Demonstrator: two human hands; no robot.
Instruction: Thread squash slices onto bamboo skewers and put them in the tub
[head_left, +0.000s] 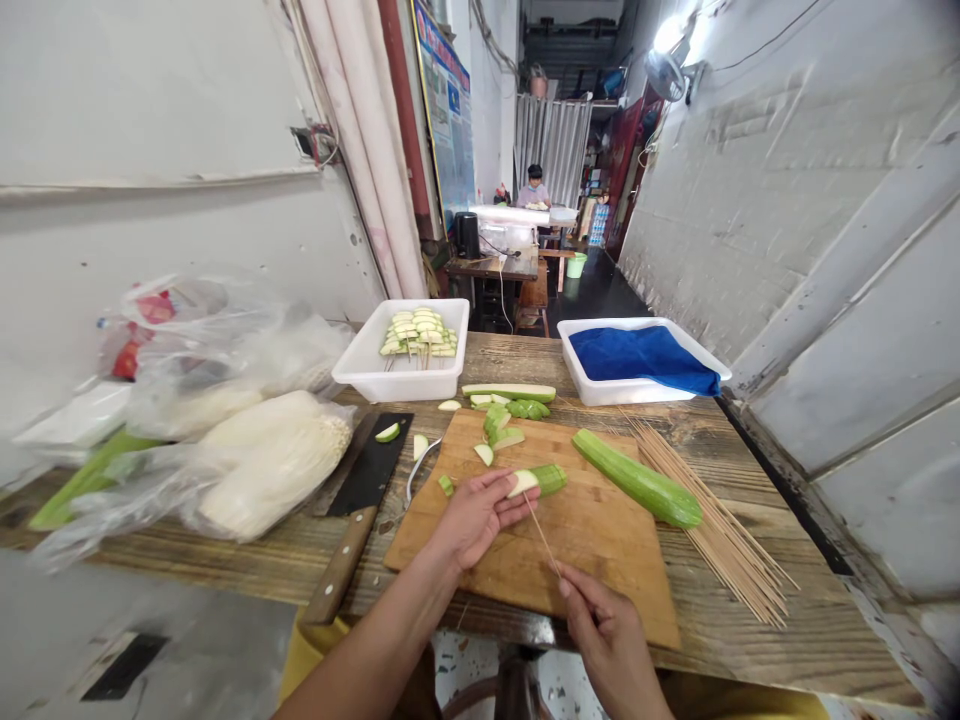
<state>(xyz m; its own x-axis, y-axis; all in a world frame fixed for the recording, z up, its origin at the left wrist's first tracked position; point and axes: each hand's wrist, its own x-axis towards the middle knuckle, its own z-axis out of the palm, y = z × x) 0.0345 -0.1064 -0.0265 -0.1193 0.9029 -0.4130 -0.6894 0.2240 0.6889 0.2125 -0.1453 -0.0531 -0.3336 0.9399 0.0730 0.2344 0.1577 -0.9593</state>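
No legible text anywhere — wall poster (pixel 444 110) lettering too small.

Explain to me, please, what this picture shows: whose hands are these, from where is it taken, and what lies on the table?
No machine here: a person works with bare hands, and the one camera sits on the person's head, looking down. The left hand pinches a stack of pale green zucchini slices; the right hand holds a thin bamboo skewer pointed at it. Below lies a wooden cutting board with a whole green zucchini; beside it, a wood-handled cleaver and loose skewers.
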